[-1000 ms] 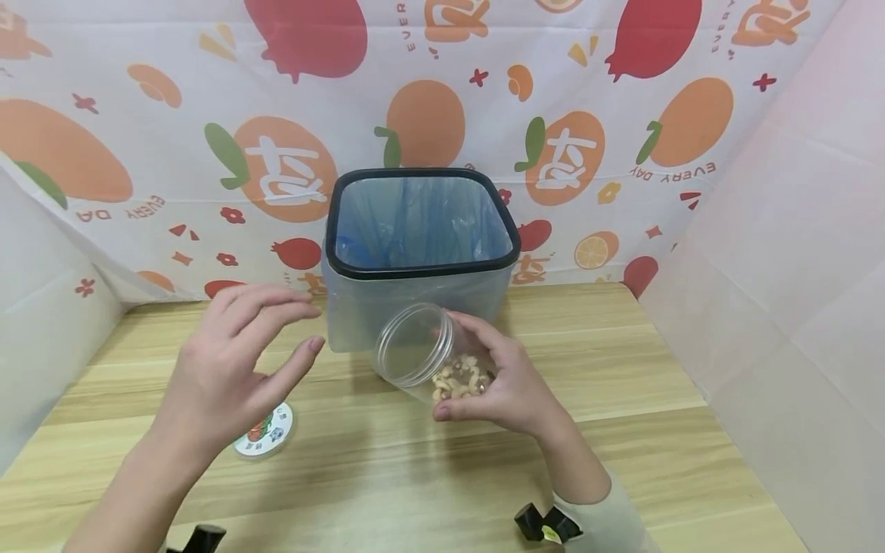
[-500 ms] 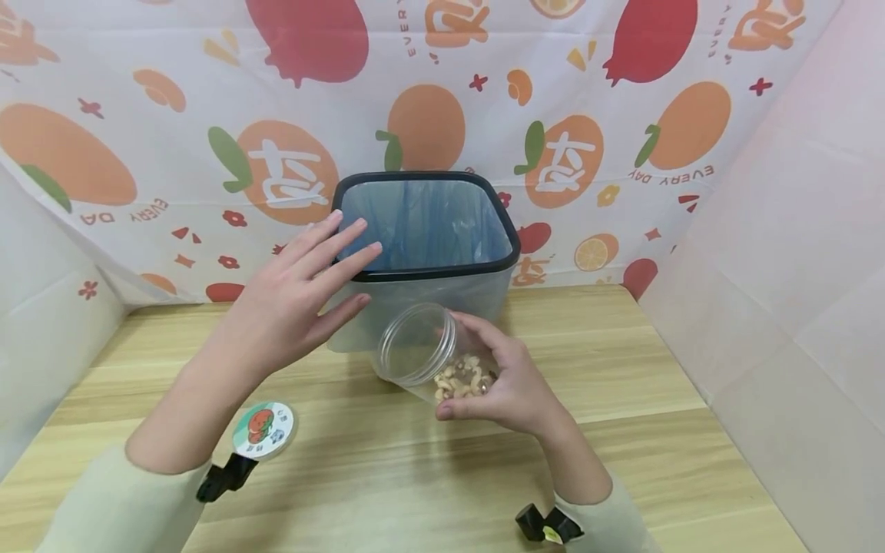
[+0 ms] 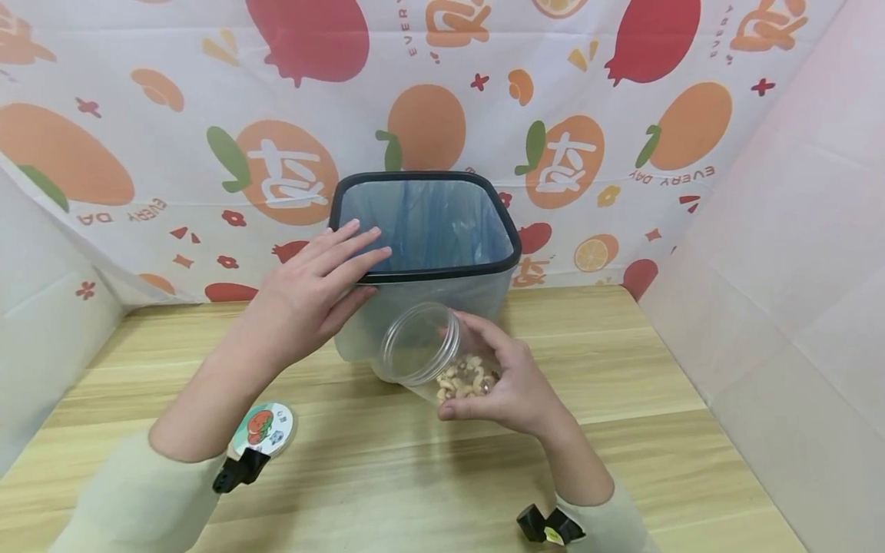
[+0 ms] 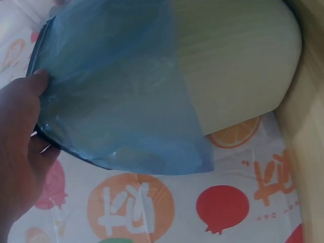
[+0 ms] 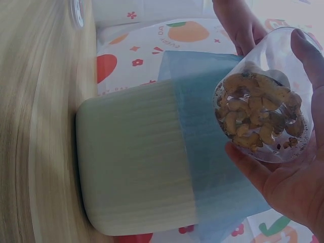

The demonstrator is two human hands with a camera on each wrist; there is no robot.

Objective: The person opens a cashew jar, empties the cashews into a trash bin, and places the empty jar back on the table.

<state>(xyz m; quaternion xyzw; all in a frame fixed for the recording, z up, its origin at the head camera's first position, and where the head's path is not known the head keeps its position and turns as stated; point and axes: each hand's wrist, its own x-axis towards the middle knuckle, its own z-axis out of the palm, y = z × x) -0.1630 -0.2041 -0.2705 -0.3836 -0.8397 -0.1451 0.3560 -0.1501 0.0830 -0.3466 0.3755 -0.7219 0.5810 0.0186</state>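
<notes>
My left hand (image 3: 307, 288) grips the near left rim of a trash bin (image 3: 456, 270), fingers over the black rim and thumb outside. In the left wrist view the thumb presses the blue bin liner (image 4: 116, 96) just below the rim. My right hand (image 3: 508, 384) holds a clear plastic jar (image 3: 418, 349) in front of the bin, tilted with its open mouth up and to the left. Cashew nuts (image 5: 258, 109) lie at its bottom, seen through the base in the right wrist view.
A round jar lid (image 3: 271, 422) with a fruit picture lies on the wooden table (image 3: 387, 476), beside the left forearm. Behind the bin hangs a fruit-print cloth (image 3: 429, 61). Pale side panels (image 3: 781, 253) stand at left and right.
My left hand has moved right and forward from above the lid onto the bin's rim and taken hold there. The bin's base has shifted slightly. My right hand and the jar have barely moved.
</notes>
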